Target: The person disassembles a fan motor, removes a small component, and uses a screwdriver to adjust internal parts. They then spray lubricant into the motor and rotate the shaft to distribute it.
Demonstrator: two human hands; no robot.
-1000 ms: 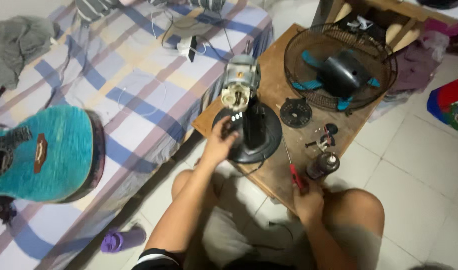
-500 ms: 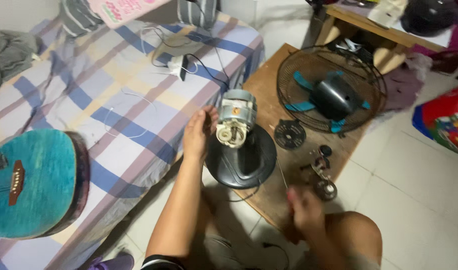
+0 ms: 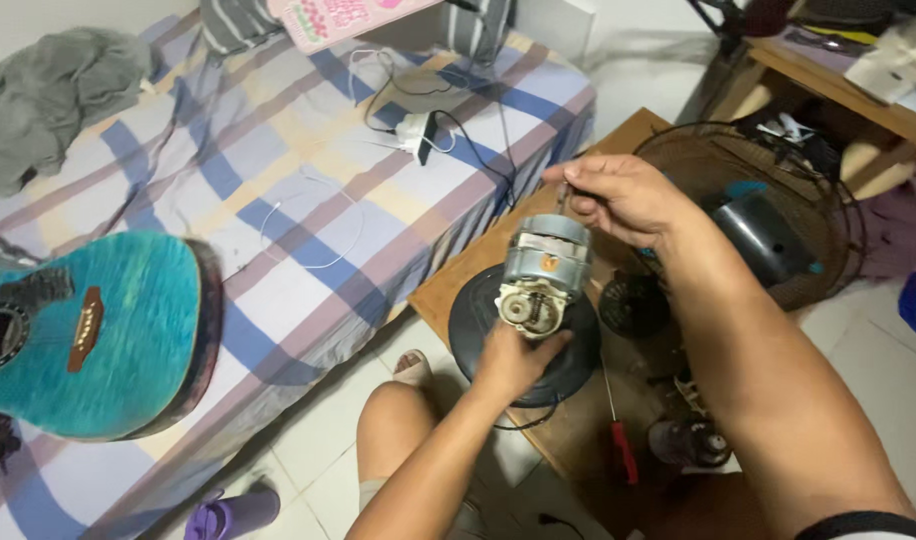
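The left hand (image 3: 511, 362) is cupped around the lower rear of a grey metal fan motor (image 3: 541, 268), fingers wrapped up against its exposed cream-coloured gear end. The right hand (image 3: 618, 195) reaches over from the right, thumb and fingertips pinched together on the thin steel shaft (image 3: 561, 199) that sticks up from the top of the motor; how firmly they close on it is hard to tell, since the fingers hide most of the shaft.

The motor stands upright above a round black fan base (image 3: 478, 318), which sits on a low brown wooden board (image 3: 453, 282) on the white tiled floor. Just beside the base to the right lies a small black round cap (image 3: 633, 304), and near it a screwdriver with a red handle (image 3: 619, 440) rests on the board. Farther right, a dark wire fan guard (image 3: 828, 215) holds a black hub with teal blades.

To the left, a bed with a blue, yellow and white checked sheet (image 3: 278, 190) carries a turquoise acoustic guitar (image 3: 108, 330), white charger cables (image 3: 408, 135) and a grey crumpled cloth (image 3: 53, 105). A purple bottle (image 3: 233, 512) lies on the floor by the person's knee.
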